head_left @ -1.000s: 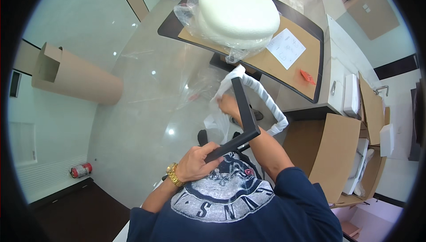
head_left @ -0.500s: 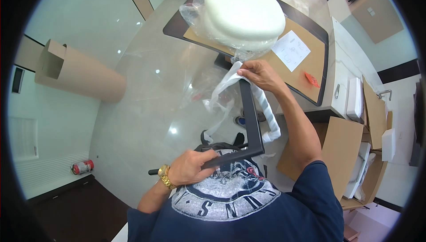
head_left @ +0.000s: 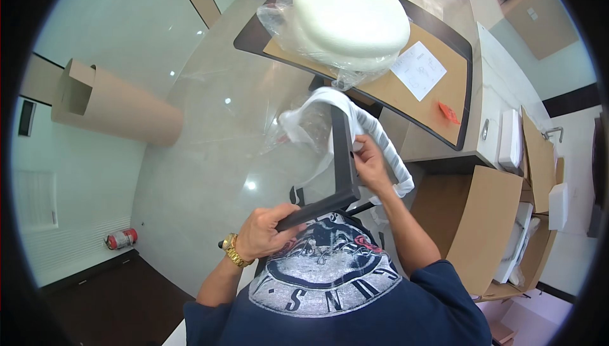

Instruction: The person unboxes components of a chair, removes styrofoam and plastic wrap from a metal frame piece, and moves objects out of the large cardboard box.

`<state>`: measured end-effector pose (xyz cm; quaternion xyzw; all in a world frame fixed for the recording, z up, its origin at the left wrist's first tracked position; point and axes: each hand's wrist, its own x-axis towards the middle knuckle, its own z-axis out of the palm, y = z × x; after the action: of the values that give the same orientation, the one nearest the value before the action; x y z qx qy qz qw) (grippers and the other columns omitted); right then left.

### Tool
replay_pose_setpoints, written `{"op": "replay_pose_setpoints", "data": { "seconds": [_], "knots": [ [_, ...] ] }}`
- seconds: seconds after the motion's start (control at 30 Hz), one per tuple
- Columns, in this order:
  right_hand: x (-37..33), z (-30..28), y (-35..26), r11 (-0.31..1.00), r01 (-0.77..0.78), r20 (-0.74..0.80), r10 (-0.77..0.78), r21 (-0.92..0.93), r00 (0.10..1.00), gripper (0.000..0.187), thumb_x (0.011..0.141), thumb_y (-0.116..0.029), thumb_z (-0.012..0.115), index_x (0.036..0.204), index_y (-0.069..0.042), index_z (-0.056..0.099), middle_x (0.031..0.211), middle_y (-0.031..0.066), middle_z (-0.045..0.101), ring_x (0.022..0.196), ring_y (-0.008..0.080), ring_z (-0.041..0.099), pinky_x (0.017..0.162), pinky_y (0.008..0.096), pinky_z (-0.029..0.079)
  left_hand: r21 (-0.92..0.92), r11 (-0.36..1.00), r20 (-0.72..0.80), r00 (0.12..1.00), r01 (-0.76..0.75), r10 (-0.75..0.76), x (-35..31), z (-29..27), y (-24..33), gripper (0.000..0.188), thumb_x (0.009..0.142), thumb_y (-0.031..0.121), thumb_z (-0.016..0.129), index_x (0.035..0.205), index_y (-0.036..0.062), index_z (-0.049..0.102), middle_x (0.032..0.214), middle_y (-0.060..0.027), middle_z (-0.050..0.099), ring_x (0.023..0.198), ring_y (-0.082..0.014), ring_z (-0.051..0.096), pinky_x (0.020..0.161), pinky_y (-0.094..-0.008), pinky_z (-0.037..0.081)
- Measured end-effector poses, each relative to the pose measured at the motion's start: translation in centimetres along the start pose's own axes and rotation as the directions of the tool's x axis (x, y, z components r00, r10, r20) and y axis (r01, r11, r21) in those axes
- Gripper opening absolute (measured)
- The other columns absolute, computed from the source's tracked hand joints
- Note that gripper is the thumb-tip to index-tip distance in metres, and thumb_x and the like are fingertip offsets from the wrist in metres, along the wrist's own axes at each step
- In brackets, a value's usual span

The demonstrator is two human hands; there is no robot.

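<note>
In front of my body is a black angular metal frame (head_left: 342, 149) with square-section bars meeting at a corner. My left hand (head_left: 269, 232), a gold watch on its wrist, is closed around the frame's lower bar. White foam wrapping (head_left: 330, 97) loops over the frame's far end and trails down its right side along another bar. Beside the upright bar, my right hand (head_left: 371, 163) is closed, fingers pinching the wrapping against or next to the metal. Its fingertips are partly hidden.
A dark-edged table (head_left: 466, 95) ahead carries a cream rounded cushion (head_left: 352, 19) in clear plastic, a paper sheet (head_left: 419, 71) and a red scrap (head_left: 448, 112). At left stand a brown paper roll (head_left: 120, 105) and a fire extinguisher (head_left: 120, 239). An opened cardboard box (head_left: 485, 225) is at right.
My right hand has come down from the frame's far end to beside its upright bar. The wrapping there is spread wider, and the frame has shifted slightly left and nearer the upper side.
</note>
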<state>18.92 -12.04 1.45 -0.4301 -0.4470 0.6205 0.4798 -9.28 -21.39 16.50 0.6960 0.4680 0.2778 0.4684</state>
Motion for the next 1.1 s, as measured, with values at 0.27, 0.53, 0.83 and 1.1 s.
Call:
{"op": "replay_pose_setpoints", "data": {
  "seconds": [0.27, 0.53, 0.83, 1.1],
  "knots": [
    [-2.9, 2.2, 2.3, 0.416, -0.468, 0.391, 0.259, 0.780, 0.883, 0.064, 0.086, -0.043, 0.081, 0.137, -0.012, 0.057, 0.117, 0.0000, 0.069, 0.111, 0.0213, 0.063, 0.097, 0.0427, 0.050, 0.022, 0.993, -0.029, 0.993, 0.119, -0.118, 0.3, -0.2, -0.1, 0.024, 0.088, 0.015, 0.078, 0.106, 0.0017, 0.069, 0.068, -0.0089, 0.063, 0.058, -0.0132, 0.057, 0.057, -0.0294, 0.045],
    [-5.3, -0.7, -1.1, 0.974, 0.179, 0.067, -0.190, 0.141, 0.980, 0.036, 0.091, -0.014, 0.074, 0.124, 0.000, 0.070, 0.127, 0.0089, 0.067, 0.117, 0.0190, 0.061, 0.104, 0.0343, 0.043, -0.110, 0.969, -0.239, 0.940, 0.221, -0.242, -0.8, -2.7, -4.2, 0.021, 0.091, 0.015, 0.076, 0.096, 0.0016, 0.061, 0.065, 0.0038, 0.047, 0.061, -0.0047, 0.038, 0.054, -0.0242, 0.031],
    [-2.6, 6.9, 0.6, 0.387, 0.366, 0.517, 0.436, -0.847, 0.736, 0.065, 0.089, -0.020, 0.070, 0.147, -0.003, 0.044, 0.156, 0.0225, 0.040, 0.136, 0.0391, 0.048, 0.113, 0.0445, 0.041, 0.079, 0.985, -0.243, 0.961, 0.152, -0.129, -1.0, -4.5, -1.6, 0.020, 0.088, 0.013, 0.078, 0.096, 0.0017, 0.064, 0.060, 0.0041, 0.044, 0.055, -0.0055, 0.036, 0.050, -0.0263, 0.030],
    [10.0, 3.3, -18.6, 0.747, 0.400, 0.394, -0.200, -0.531, 0.897, 0.048, 0.100, -0.042, 0.062, 0.121, 0.000, 0.069, 0.112, 0.0166, 0.071, 0.103, 0.0263, 0.068, 0.093, 0.0370, 0.052, 0.118, 0.991, -0.157, 0.987, 0.060, -0.041, -3.6, -5.3, 0.6, 0.018, 0.085, 0.007, 0.079, 0.099, 0.0019, 0.069, 0.061, 0.0013, 0.051, 0.055, -0.0056, 0.043, 0.050, -0.0254, 0.034]
  ]
}}
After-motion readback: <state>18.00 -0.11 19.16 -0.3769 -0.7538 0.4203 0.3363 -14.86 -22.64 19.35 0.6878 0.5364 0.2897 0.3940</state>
